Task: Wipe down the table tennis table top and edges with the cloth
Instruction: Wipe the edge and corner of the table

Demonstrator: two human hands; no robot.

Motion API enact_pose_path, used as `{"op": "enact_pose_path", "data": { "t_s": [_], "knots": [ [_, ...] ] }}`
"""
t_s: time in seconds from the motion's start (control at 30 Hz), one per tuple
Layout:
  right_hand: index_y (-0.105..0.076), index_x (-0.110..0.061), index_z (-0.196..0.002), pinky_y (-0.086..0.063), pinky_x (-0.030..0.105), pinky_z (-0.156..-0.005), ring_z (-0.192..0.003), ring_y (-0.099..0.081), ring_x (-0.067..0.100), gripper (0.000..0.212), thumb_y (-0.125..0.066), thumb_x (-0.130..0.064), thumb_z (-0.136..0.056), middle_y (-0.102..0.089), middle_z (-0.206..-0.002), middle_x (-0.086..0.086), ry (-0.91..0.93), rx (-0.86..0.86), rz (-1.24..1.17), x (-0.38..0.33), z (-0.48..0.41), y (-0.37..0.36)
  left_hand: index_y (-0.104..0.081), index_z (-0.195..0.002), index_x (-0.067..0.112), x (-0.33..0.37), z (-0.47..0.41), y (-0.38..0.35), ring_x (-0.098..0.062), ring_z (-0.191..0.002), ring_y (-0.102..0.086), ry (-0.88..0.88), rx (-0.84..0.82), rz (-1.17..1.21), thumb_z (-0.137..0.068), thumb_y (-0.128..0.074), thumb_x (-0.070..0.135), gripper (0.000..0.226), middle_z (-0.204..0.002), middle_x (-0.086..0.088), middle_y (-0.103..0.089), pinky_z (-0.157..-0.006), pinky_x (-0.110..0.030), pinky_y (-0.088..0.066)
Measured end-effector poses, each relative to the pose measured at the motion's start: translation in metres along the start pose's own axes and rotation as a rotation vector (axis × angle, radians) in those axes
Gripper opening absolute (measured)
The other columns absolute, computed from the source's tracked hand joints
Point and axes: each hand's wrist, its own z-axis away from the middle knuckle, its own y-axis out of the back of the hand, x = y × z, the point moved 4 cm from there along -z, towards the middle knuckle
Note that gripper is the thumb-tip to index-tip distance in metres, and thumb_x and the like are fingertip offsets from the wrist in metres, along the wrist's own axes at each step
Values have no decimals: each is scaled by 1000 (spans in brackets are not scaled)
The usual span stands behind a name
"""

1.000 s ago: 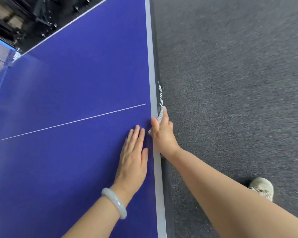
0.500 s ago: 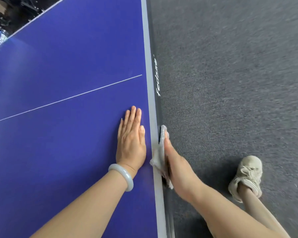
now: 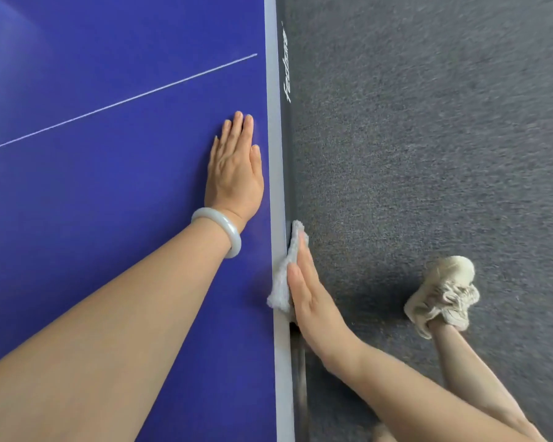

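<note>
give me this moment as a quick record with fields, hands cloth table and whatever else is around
left hand: flat, palm down on the blue table top, close to its border
right hand: straight fingers press the cloth against the side edge
cloth: white, bunched between right hand and side edge, one end lapping over the grey border
bracelet: pale, on the left wrist
floor: grey carpet, one pale shoe on it

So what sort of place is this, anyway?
Most likely an indoor games or sports room. A blue table tennis table with white lines stands on grey carpet, and the right hand presses a cloth against its side edge.
</note>
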Motion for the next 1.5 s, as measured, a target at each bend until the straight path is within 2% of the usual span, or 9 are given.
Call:
{"op": "enact_pose_path", "data": {
  "t_s": [0.27, 0.47, 0.67, 0.77, 0.9, 1.1, 1.23, 1.4, 1.5],
  "knots": [
    [-5, -7, -156, 0, 18, -122, -153, 0, 10, 50, -17, -5, -108, -2, -166, 2, -35, 198, -79, 8, -8, 5, -18, -156, 13, 0, 2, 0, -16, -152, -7, 14, -20, -13, -108, -21, 21, 49, -164, -2, -13, -123, -32, -4],
    [-2, -41, -156, -13, 8, -114, -138, -15, -21, 58, -34, -34, -108, -12, -149, -40, -116, -108, -149, 33, 57, -6, -31, -152, 9, 6, 13, 9, -18, -150, -17, 27, 3, 34, -108, -25, 18, 46, -161, -5, -25, -122, -28, -11],
    [-13, -54, -152, -52, 25, -94, -105, -64, -7, 64, -50, -45, -100, -53, -134, -27, -213, -112, -339, 48, 41, -2, -46, -144, 5, 17, 85, 20, -22, -145, -30, -18, -40, 152, -105, -36, 12, 41, -155, -9, -38, -120, -28, -18],
    [-23, -45, -154, -33, 41, -118, -133, -50, 6, 59, -49, -41, -101, -49, -148, -16, -225, -110, -440, 49, 39, -5, -41, -148, 6, 11, 160, 25, -20, -147, -25, -35, -84, 116, -104, -39, 13, 44, -158, -7, -32, -122, -34, -20],
    [-22, -42, -155, -28, 38, -121, -137, -45, 5, 60, -49, -44, -101, -47, -149, -16, -229, -80, -443, 45, 42, -7, -26, -153, 7, 9, 245, 21, -16, -151, -11, -8, -116, 55, -104, -26, 26, 53, -163, -5, -18, -123, -36, -14],
    [-40, -31, -143, -39, 5, -88, -102, -52, -25, 41, -46, -40, -103, -56, -124, -21, -188, 147, -249, 39, 62, 0, -25, -152, 3, 17, 264, 10, -23, -151, -14, 23, -71, 26, -101, -21, 23, 55, -162, -10, -19, -121, -49, -19],
    [-40, -13, -149, -27, 9, -113, -136, -38, -7, 42, -39, -14, -107, -45, -149, -9, -85, 144, -189, 37, 89, -9, -26, -152, 3, 16, 264, 10, -22, -151, -13, 16, -62, 38, -101, -22, 23, 55, -161, -10, -20, -122, -47, -17],
    [-38, -44, -135, -24, 2, -104, -128, -35, -24, 49, -50, -9, -102, -42, -133, -36, -90, 31, 5, 67, 174, -25, -27, -151, 1, 18, 264, 10, -25, -150, -16, 19, -31, 21, -102, -23, 20, 53, -160, -12, -22, -122, -46, -17],
    [-32, -52, -134, -23, 4, -108, -135, -34, -16, 57, -55, -12, -100, -41, -142, -30, -127, -13, 57, 72, 204, -28, -28, -152, 2, 19, 264, 10, -24, -150, -16, 20, -17, 25, -102, -30, 15, 51, -161, -11, -22, -122, -45, -16]
  ]
}}
